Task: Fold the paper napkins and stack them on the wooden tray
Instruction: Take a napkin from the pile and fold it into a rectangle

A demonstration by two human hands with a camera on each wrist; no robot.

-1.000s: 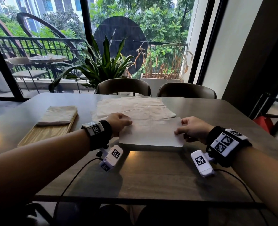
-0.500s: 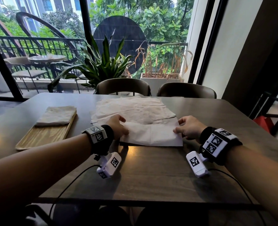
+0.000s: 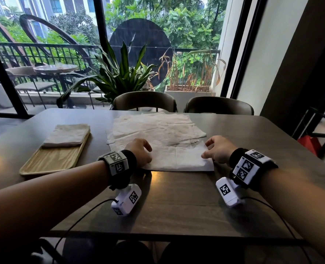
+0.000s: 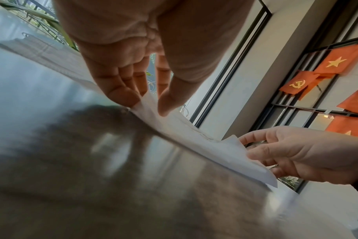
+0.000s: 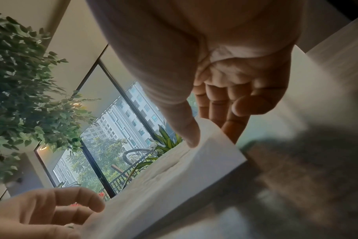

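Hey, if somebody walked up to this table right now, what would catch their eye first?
Probably the two hands at the near middle of the table: the left hand and right hand each pinch a side edge of a white napkin, with unfolded napkins spread just behind it. To the left, a wooden tray carries folded napkins at its far end.

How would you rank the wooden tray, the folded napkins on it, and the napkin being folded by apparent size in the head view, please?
1. Wooden tray, largest.
2. Napkin being folded.
3. Folded napkins, smallest; they lie farther away, so this is unsure.
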